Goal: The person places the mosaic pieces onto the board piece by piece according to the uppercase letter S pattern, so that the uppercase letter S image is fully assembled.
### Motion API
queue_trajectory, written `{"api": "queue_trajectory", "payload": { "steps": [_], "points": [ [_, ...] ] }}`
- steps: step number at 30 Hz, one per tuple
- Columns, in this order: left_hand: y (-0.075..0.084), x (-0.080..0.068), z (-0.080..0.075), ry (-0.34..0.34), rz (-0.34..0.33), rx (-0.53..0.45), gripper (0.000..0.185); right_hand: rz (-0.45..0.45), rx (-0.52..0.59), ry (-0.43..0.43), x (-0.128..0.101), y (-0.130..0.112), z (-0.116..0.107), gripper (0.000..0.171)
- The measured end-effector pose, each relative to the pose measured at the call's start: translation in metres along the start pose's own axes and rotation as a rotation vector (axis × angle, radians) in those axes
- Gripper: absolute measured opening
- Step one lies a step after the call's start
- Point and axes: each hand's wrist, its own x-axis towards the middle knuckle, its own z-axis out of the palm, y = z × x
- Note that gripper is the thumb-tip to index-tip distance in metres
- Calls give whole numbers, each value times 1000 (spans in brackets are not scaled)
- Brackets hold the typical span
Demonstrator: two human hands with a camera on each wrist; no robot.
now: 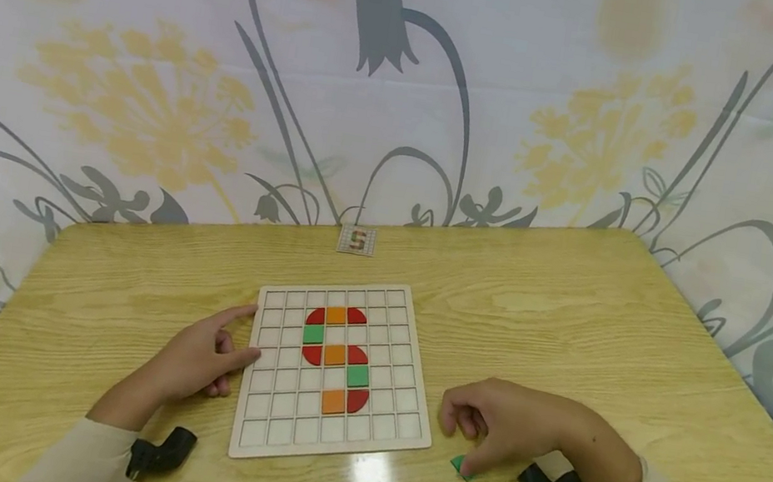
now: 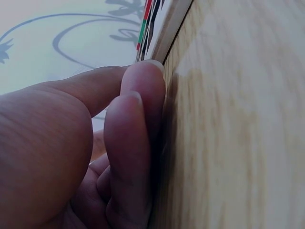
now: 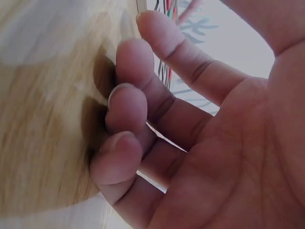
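A pale square grid board (image 1: 267,406) lies on the wooden table. Red quarter-round tiles (image 1: 357,401), orange square tiles (image 1: 334,355) and green square tiles (image 1: 314,334) form an S shape in its cells. My left hand (image 1: 193,358) is at the board's left edge, index finger and thumb stretched to the rim, other fingers curled under. To the right of the board, my right hand (image 1: 509,425) is low over the table with loosely bent fingers. Its thumb overlaps a small green piece (image 1: 457,462), partly hiding it. In the right wrist view, the bent fingers (image 3: 126,109) hold nothing visible.
A small card (image 1: 357,241) with a printed S on a grid lies near the table's back edge. Behind the table (image 1: 537,298) hangs a flower-patterned cloth (image 1: 299,25). Each wrist wears a black device (image 1: 163,452).
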Motion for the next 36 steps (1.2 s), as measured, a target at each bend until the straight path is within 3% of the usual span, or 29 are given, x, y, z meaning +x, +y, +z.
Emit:
{"api": "queue_trajectory", "payload": {
  "steps": [13, 22, 29, 36],
  "points": [
    [-2, 0, -1, 10, -8, 14, 73, -60, -120, 10, 3, -5, 5, 28],
    [-2, 1, -1, -1, -4, 12, 73, -42, -40, 49, 7, -1, 8, 19],
    [-1, 1, -1, 2, -1, 9, 73, 6, -56, 72, 7, -1, 8, 17],
    [0, 0, 0, 2, -8, -1, 73, -10, -59, 77, 7, -2, 10, 17]
  ]
}}
